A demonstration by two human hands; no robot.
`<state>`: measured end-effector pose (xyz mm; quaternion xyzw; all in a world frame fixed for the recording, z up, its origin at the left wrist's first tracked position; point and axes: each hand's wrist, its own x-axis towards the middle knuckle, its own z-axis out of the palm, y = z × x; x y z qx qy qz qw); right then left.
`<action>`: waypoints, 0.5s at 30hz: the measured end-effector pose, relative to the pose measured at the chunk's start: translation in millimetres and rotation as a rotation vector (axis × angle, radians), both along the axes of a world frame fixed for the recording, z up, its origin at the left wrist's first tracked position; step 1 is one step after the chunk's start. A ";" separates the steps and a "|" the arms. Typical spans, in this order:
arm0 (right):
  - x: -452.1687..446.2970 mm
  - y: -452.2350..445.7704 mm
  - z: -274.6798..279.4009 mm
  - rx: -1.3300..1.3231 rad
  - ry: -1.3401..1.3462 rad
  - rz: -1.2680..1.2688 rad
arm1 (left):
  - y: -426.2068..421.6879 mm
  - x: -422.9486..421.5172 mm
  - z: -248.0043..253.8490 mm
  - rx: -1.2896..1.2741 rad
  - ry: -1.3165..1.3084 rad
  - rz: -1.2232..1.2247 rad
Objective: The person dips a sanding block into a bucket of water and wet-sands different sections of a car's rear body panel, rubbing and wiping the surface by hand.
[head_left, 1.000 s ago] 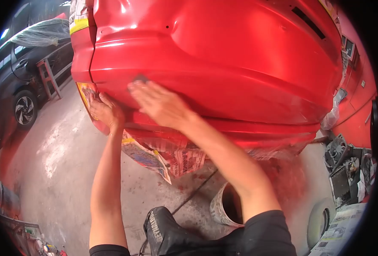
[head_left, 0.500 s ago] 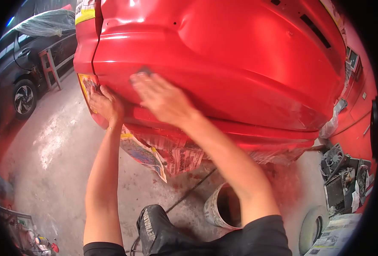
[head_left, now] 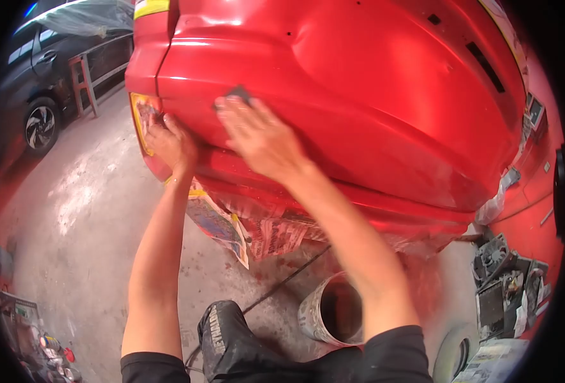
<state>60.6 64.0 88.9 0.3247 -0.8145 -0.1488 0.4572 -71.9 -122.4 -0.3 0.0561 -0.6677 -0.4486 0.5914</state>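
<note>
My right hand (head_left: pixel 260 135) lies flat on the red car hood (head_left: pixel 359 127), pressing a dark grey piece of sandpaper (head_left: pixel 239 94) against it. The sheet's edge sticks out past my fingertips; the rest is hidden under them. Over at the hood's left corner, my left hand (head_left: pixel 171 144) rests with its fingers spread on the headlight (head_left: pixel 143 121), which is masked with paper and yellow tape. Newspaper masking (head_left: pixel 276 236) hangs below the red front end.
A bucket (head_left: pixel 317 313) with dark contents stands by my legs, near a hose (head_left: pixel 289 276) on the floor. A dark car (head_left: pixel 30 83) and a stand (head_left: pixel 83 83) are at left. Car parts (head_left: pixel 502 287) and a tire (head_left: pixel 451 354) lie at right.
The view has shifted, so the car sits slightly farther right. My right hand is still on the hood, less blurred, with more of the sandpaper showing. My left hand stays at the headlight.
</note>
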 end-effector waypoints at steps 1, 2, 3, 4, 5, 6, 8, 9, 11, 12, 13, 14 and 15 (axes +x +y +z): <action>18.6 26.5 5.6 0.047 -0.009 0.000 | -3.2 -0.6 -0.4 -0.009 0.040 0.020; 38.9 56.0 6.2 0.053 -0.014 -0.034 | -1.9 -3.4 -0.1 -0.019 0.077 0.037; 57.9 87.2 -0.5 0.126 0.079 -0.157 | 0.4 -6.8 -2.3 -0.030 0.109 0.053; 75.7 117.2 -9.8 0.110 0.038 -0.237 | 2.1 -7.0 -3.5 0.002 0.072 0.026; 87.6 138.5 -21.7 0.113 0.063 -0.316 | 2.2 -7.3 -3.6 0.008 0.075 0.028; 80.8 133.6 -28.0 0.080 0.091 -0.314 | 2.7 -7.4 -1.8 0.010 0.080 0.028; 67.0 104.7 -34.7 0.041 0.122 -0.285 | 5.1 -1.7 0.8 0.026 0.075 0.002; 46.4 71.7 -29.1 0.046 0.139 -0.245 | 3.1 -1.9 2.6 0.029 0.075 0.004; 10.0 13.7 -21.4 0.096 0.088 -0.165 | 3.9 -0.6 2.2 0.023 0.076 -0.009; -1.1 -7.2 -19.2 0.091 0.083 -0.146 | 2.9 -2.3 0.1 0.029 0.064 -0.017; -5.8 -17.2 -16.0 0.087 0.080 -0.127 | 3.3 -1.0 2.1 0.033 0.039 -0.012; -0.2 -8.2 -10.0 0.123 0.079 -0.132 | 3.4 -0.2 2.1 0.037 0.013 -0.007; 10.1 10.9 -3.9 0.161 0.071 -0.140 | 4.5 1.8 0.9 0.043 -0.018 -0.004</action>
